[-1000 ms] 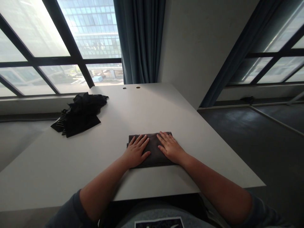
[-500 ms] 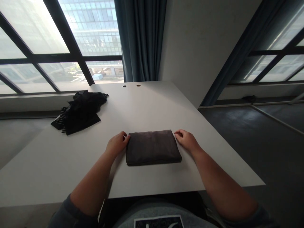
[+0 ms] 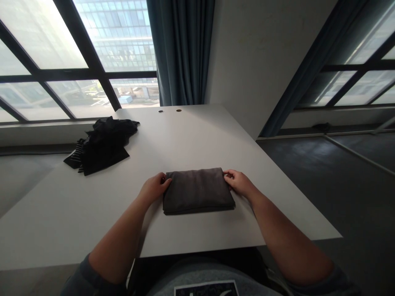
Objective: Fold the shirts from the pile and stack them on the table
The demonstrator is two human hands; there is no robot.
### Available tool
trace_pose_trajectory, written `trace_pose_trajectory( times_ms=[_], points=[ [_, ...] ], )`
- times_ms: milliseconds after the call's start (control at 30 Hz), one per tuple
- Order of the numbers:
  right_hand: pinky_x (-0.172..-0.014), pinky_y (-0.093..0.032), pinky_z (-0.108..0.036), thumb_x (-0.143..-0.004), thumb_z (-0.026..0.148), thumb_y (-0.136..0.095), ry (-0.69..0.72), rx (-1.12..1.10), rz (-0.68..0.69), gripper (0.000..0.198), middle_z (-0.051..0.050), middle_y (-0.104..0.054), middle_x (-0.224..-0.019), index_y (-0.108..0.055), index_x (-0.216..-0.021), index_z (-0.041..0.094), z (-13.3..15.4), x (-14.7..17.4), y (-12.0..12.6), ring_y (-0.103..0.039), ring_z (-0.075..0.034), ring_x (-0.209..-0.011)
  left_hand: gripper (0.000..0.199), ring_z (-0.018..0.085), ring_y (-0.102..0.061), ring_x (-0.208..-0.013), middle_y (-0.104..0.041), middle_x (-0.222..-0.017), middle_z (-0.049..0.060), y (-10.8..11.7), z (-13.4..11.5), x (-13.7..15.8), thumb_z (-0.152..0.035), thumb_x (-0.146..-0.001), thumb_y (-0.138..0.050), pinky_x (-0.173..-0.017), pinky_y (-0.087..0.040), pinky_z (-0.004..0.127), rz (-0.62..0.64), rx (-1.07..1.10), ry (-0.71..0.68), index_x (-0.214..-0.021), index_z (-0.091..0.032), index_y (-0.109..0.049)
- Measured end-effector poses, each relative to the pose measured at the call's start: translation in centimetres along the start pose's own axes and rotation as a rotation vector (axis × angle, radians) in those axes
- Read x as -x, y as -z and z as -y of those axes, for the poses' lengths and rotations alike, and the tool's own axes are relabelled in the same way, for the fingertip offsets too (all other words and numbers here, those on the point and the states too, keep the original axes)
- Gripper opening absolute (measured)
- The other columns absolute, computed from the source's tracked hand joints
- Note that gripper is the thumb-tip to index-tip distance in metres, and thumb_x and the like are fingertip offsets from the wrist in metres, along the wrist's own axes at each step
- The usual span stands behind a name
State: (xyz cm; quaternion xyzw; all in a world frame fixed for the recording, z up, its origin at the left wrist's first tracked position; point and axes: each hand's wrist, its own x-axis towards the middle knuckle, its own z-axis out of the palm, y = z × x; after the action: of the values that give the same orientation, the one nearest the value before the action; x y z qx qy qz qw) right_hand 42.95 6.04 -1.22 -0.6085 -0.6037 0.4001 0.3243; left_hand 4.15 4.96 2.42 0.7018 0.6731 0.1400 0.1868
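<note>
A dark grey-brown folded cloth (image 3: 197, 191) lies flat on the white table in front of me, in a neat rectangle with its layers showing along the near edge. My left hand (image 3: 154, 188) pinches its far left corner, with the thumb on top and the fingertips hidden behind the side. At the far right corner, my right hand (image 3: 239, 183) grips the edge, its thumb and fingers close together against the fabric. Whether the folded piece is a garment or a plain cloth, I cannot tell.
A crumpled heap of black fabric (image 3: 105, 144), partly striped, lies on the left of the white table (image 3: 185, 139). Two round cable holes sit near the table's far edge. Beyond are windows, a blue curtain (image 3: 182, 53) and a wall pillar (image 3: 247, 61).
My right hand has moved left, from just beside the cloth onto its right edge. My left thumb has come farther over the left corner. The cloth stays almost in place.
</note>
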Motion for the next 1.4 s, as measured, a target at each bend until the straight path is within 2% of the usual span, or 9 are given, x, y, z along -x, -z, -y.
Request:
trace_pose_trajectory(
  times_ms=[233, 400, 667, 833, 933, 1100, 1233, 1333, 1400],
  points=[
    [-0.033, -0.035, -0.021, -0.081, 0.036, -0.066, -0.056, -0.098, 0.035, 0.023, 0.002, -0.064, -0.070, -0.060, -0.098, 0.021, 0.1, 0.1, -0.1, -0.054, -0.012, -0.045, 0.020, 0.024, -0.066, -0.085, -0.073, -0.090, 0.004, -0.7, 0.3, -0.3, -0.044, -0.095, -0.056, -0.070, -0.039, 0.032, -0.034, 0.133, 0.018, -0.093, -0.025, -0.059],
    [-0.032, -0.031, -0.022, -0.080, 0.039, -0.064, -0.046, -0.126, 0.026, 0.022, 0.008, -0.056, -0.058, -0.054, -0.092, 0.023, 0.6, 0.4, -0.1, -0.042, -0.010, -0.035, 0.020, 0.023, -0.065, -0.083, -0.071, -0.086, 0.003, -0.9, 0.5, -0.4, -0.044, -0.094, -0.055, -0.072, -0.041, 0.032, -0.059, 0.242, 0.037, -0.092, -0.024, -0.057],
    [-0.035, -0.029, -0.023, -0.086, 0.049, -0.058, -0.027, -0.130, -0.014, 0.028, 0.009, -0.054, -0.055, -0.055, -0.097, 0.024, 1.1, 0.6, -0.1, -0.040, -0.011, -0.034, 0.023, 0.018, -0.059, -0.064, -0.061, -0.069, -0.003, -1.4, 1.2, -0.9, -0.047, -0.094, -0.054, -0.063, -0.043, 0.031, -0.011, 0.462, 0.059, -0.090, -0.025, -0.051],
    [-0.060, -0.049, -0.029, -0.084, 0.054, -0.069, 0.083, 0.025, -0.099, 0.037, 0.001, -0.071, -0.076, -0.057, -0.101, 0.024, 1.2, 0.8, -0.3, -0.067, -0.019, -0.065, 0.021, 0.021, -0.068, -0.075, -0.072, -0.083, 0.000, -1.1, 0.7, -0.6, -0.044, -0.094, -0.059, -0.069, -0.048, 0.032, -0.023, 0.345, 0.066, -0.099, -0.025, -0.052],
    [-0.073, -0.052, -0.032, -0.085, 0.047, -0.070, 0.120, 0.123, -0.143, 0.032, -0.001, -0.075, -0.083, -0.057, -0.105, 0.025, 1.3, 0.9, -0.5, -0.072, -0.023, -0.080, 0.023, 0.023, -0.071, -0.088, -0.075, -0.097, 0.004, -0.8, 0.7, -0.5, -0.042, -0.091, -0.066, -0.076, -0.049, 0.033, -0.067, 0.201, 0.036, -0.098, -0.024, -0.054],
    [-0.080, -0.051, -0.036, -0.092, 0.040, -0.064, 0.174, 0.349, -0.170, 0.033, -0.002, -0.074, -0.083, -0.060, -0.121, 0.024, 1.0, 0.6, -0.8, -0.070, -0.023, -0.079, 0.035, 0.027, -0.072, -0.098, -0.076, -0.111, 0.008, -0.8, 1.2, -0.6, -0.051, -0.092, -0.065, -0.085, -0.052, 0.037, -0.030, 0.087, 0.050, -0.113, -0.024, -0.059],
    [-0.106, -0.047, -0.049, -0.090, 0.039, -0.066, 0.272, 0.588, -0.240, 0.028, -0.017, -0.073, -0.111, -0.073, -0.109, 0.019, 0.0, -0.1, -1.3, -0.065, -0.034, -0.112, 0.055, 0.034, -0.058, -0.134, -0.066, -0.142, 0.015, -1.0, 1.3, -0.7, -0.049, -0.092, -0.065, -0.113, -0.043, 0.045, -0.071, -0.004, -0.034, -0.138, -0.019, -0.057],
    [-0.118, -0.038, -0.056, -0.089, 0.043, -0.068, 0.328, 0.630, -0.216, 0.030, -0.022, -0.066, -0.131, -0.078, -0.099, 0.016, -0.8, -0.6, -1.5, -0.053, -0.041, -0.132, 0.054, 0.040, -0.044, -0.149, -0.051, -0.159, 0.017, -1.1, 1.4, -1.0, -0.050, -0.090, -0.067, -0.121, -0.035, 0.053, -0.061, -0.060, -0.022, -0.134, -0.019, -0.064],
    [-0.122, -0.034, -0.057, -0.088, 0.043, -0.069, 0.365, 0.570, -0.158, 0.031, -0.021, -0.065, -0.136, -0.078, -0.102, 0.016, -1.0, -0.7, -1.3, -0.048, -0.041, -0.140, 0.046, 0.038, -0.044, -0.149, -0.051, -0.160, 0.015, -1.1, 1.5, -1.1, -0.049, -0.089, -0.067, -0.121, -0.036, 0.052, -0.013, -0.020, -0.027, -0.126, -0.020, -0.069]
  ],
)
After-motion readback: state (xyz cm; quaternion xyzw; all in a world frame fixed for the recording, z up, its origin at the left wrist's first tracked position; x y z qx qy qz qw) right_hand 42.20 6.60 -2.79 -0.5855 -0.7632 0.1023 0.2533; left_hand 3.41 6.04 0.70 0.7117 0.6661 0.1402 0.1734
